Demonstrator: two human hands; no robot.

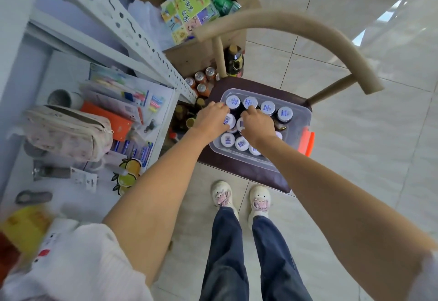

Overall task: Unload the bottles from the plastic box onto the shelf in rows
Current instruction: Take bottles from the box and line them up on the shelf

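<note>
My left hand [211, 117] fingers curl over a white-capped bottle [229, 120] and my right hand [257, 124] fingers grip its neighbour [241, 124], both packed tight among other bottles inside the clear plastic box [299, 109] on the chair seat [251, 172], just beside the white shelf [151, 46] upright, open tiled floor [355, 158] to my right

White short sleeves [90, 260], dark blue jeans [227, 253], white sneakers [221, 192] with pink laces.

- Our left hand [211, 119] and right hand [257, 125] cover several bottles [267, 108]; their grip is hidden from us.
- Cap labels: too small for us to read.
</note>
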